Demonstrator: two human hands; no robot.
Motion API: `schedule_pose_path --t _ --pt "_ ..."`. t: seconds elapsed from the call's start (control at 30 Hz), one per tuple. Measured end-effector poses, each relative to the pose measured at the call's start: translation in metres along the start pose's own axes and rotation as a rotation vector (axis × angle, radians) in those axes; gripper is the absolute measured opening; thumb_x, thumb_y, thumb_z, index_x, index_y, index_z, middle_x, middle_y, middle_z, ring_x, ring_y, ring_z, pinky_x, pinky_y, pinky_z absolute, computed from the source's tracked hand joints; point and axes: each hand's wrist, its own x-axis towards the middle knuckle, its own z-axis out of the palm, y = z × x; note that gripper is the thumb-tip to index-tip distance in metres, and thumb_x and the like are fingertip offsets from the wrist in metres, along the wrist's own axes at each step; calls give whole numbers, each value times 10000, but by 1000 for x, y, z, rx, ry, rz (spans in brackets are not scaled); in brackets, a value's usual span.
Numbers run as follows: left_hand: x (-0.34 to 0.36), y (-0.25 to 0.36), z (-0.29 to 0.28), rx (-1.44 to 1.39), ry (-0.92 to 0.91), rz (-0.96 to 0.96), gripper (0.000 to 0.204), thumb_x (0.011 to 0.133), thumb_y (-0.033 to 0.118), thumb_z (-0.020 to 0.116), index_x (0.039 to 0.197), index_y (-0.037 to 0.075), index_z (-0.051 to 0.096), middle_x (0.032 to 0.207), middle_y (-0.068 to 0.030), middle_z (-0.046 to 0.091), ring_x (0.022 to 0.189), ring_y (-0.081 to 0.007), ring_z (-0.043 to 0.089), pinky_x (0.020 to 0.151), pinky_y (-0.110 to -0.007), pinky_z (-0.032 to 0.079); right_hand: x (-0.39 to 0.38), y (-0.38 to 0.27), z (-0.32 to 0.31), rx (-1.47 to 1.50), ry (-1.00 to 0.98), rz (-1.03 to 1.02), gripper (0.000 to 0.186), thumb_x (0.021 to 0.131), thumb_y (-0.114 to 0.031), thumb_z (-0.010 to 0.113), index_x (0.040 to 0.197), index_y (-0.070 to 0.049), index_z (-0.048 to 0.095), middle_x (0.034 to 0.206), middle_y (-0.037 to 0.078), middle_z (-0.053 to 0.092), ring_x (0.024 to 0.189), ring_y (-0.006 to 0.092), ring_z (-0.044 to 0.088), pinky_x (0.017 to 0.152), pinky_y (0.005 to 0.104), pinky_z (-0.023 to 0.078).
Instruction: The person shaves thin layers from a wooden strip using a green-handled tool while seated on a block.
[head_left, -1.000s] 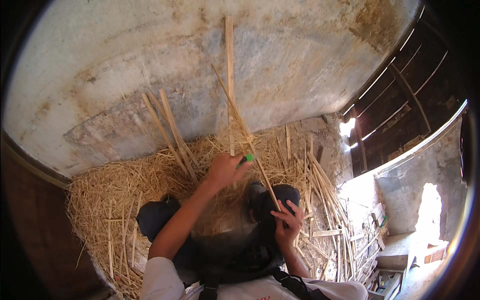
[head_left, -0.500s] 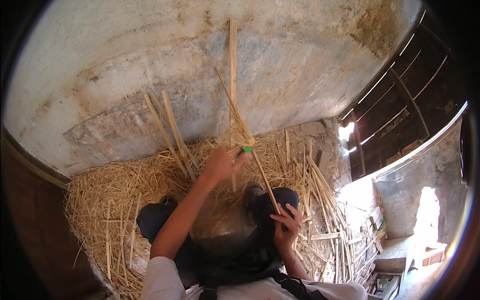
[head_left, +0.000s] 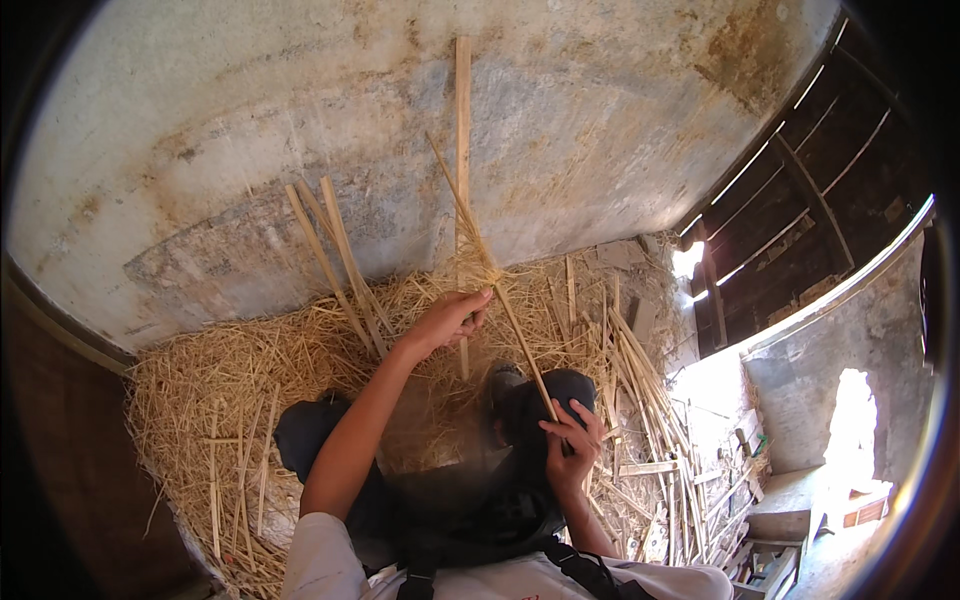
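My left hand (head_left: 450, 320) is closed around a small dark tool, mostly hidden by its fingers, just beside a thin bamboo-like strip (head_left: 522, 340). A fluffy bunch of pale shavings (head_left: 480, 255) clings to the strip's upper part. My right hand (head_left: 573, 440) grips the strip's lower end at my right knee (head_left: 570, 385), and the strip slants up toward the wall. Loose straw and shavings (head_left: 230, 380) cover the floor around my legs; the area between my knees is blurred.
A stained wall (head_left: 250, 120) faces me, with a tall upright slat (head_left: 462, 120) and several leaning slats (head_left: 335, 220). Many loose strips (head_left: 650, 420) lie to the right. Farther right are dark slatted boards (head_left: 780, 250), a ledge (head_left: 790, 500) and a bright wall opening (head_left: 855, 420).
My left hand has moved up along the strip, and the tool's green end that showed beside it earlier is now out of sight. My right hand has stayed at the knee.
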Motion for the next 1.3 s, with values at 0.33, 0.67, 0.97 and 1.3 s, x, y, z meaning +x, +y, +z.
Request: schedule_pose_path --t 0.33,0.67,0.97,1.3 --pt "-36 -9 10 923 226 354 530 1042 558 697 931 45 771 626 -93 615 546 -248 611 555 -418 465 2 -2 1 -11 31 -29 226 788 37 811 900 -154 853 1186 16 835 1269 255 679 1117 462 393" --pt "-56 4 26 758 57 393 523 1090 518 602 998 12 695 755 -222 681 732 -440 695 704 -546 533 0 -4 1 10 5 11 254 775 54 757 921 -126 862 1209 56 832 1299 291 663 1163 465 400" --pt "-33 -22 46 752 178 473 552 1156 476 503 1352 -25 625 692 -190 630 640 -361 653 653 -500 502 1 -2 0 9 -3 5 261 767 54 765 920 -131 864 1203 57 832 1302 286 663 1165 463 395" --pt "-21 -44 55 828 233 681 436 1132 431 564 1223 9 620 707 -208 670 592 -400 652 582 -502 503 1 1 0 -7 1 -28 237 779 39 803 896 -162 851 1208 27 832 1278 266 673 1120 461 393"
